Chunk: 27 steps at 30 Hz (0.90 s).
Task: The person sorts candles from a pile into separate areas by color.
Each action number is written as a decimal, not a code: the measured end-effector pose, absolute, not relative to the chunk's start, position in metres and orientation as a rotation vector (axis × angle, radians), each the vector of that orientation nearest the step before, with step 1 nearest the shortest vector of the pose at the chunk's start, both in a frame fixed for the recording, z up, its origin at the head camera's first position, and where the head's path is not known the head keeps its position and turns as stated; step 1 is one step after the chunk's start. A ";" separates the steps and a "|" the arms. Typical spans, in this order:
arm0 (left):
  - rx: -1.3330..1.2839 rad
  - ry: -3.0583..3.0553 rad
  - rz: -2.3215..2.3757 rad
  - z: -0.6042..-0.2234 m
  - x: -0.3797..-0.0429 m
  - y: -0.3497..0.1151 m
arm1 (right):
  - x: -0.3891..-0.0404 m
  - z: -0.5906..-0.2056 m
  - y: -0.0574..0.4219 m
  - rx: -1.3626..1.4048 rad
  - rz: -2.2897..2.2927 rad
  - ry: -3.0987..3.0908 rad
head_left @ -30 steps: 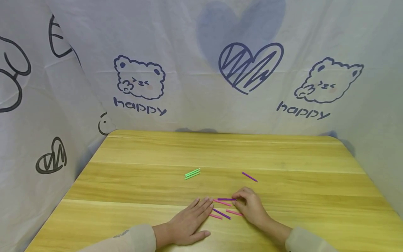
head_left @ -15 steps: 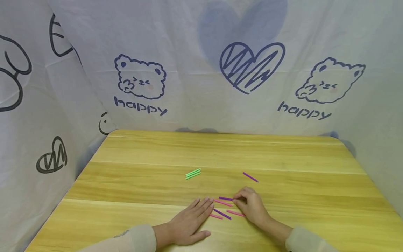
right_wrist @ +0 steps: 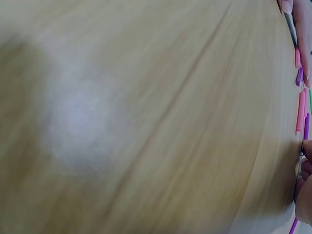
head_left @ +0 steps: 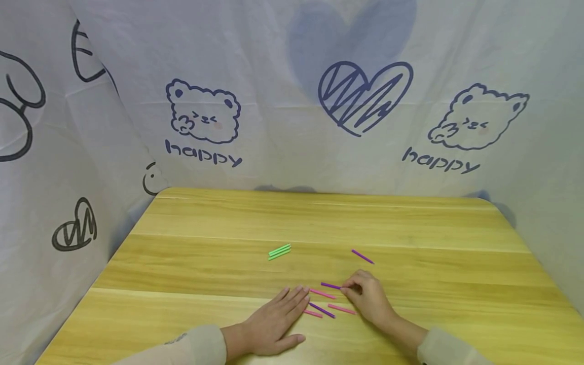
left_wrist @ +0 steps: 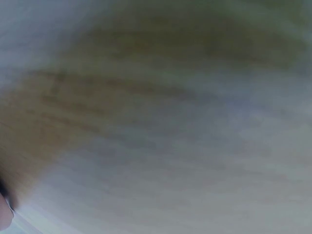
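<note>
Purple and slim, the held stick (head_left: 331, 286) had its right end pinched by the right hand (head_left: 368, 301) in the head view; whether it touched the table (head_left: 182, 279) could not be told. The left hand (head_left: 277, 322) lay flat, fingers straight, beside the left ends of the far pink stick (head_left: 323, 293), the near purple stick (head_left: 322, 310) and the near pink stick (head_left: 313, 314). Just left of the right hand lay the right pink stick (head_left: 342, 309). Farther away were green sticks (head_left: 280, 252) at left and the far purple stick (head_left: 362, 256) at right. From the left wrist, the table was mostly a blur. From the right wrist, both hands and several sticks crowded the right edge.
</note>
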<state>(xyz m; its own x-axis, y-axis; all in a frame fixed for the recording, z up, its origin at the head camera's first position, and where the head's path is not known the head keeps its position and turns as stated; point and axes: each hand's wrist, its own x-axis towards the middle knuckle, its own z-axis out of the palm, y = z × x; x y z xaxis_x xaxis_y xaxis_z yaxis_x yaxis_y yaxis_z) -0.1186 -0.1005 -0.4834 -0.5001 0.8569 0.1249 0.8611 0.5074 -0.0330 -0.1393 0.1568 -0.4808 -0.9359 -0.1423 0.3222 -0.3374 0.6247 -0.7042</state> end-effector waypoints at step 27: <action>-1.494 -2.607 -0.062 -0.485 -0.119 -0.101 | -0.146 -0.482 0.173 0.349 1.095 -2.618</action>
<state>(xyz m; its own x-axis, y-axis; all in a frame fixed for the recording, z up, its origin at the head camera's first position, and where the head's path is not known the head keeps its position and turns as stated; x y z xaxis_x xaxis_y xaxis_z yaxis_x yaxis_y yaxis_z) -0.1185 -0.1009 -0.4853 -0.4991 0.8555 0.1381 0.8611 0.5074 -0.0314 -0.1460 0.1730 -0.4815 -0.9310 -0.1125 0.3473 -0.3263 0.6832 -0.6533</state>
